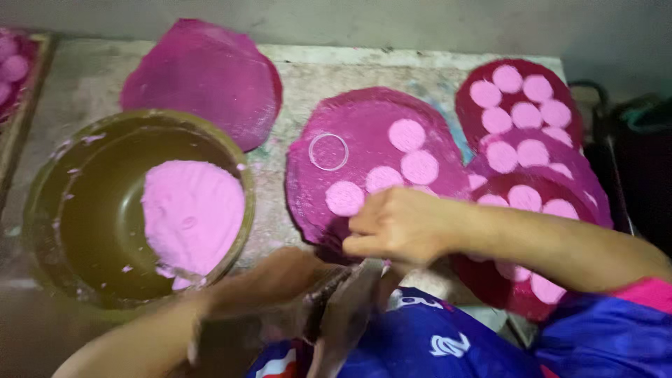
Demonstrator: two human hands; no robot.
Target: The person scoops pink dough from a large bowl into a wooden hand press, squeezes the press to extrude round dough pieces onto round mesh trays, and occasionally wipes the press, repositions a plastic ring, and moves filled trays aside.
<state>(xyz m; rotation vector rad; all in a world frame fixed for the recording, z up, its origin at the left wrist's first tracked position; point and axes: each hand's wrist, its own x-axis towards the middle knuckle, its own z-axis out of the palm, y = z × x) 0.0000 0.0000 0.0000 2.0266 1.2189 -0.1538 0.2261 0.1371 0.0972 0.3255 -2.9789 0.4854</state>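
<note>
My right hand [395, 225] rests with fingers curled at the near edge of a round magenta pad [364, 126] that carries several pale pink discs [407, 134] and a clear ring [328, 151]. Whether the fingers pinch anything is unclear. My left hand [280, 283] is blurred, low in the frame, closed around a dark metal tool [346, 308] that points down toward my lap. A wide brown bowl [84, 210] at the left holds a heap of pink powder [192, 213].
More magenta pads with pink discs [521, 105] overlap at the right. A bare magenta pad [203, 70] lies behind the bowl. A tray with pink pieces [14, 70] sits at the far left edge. Dark objects [630, 140] stand beyond the table's right edge.
</note>
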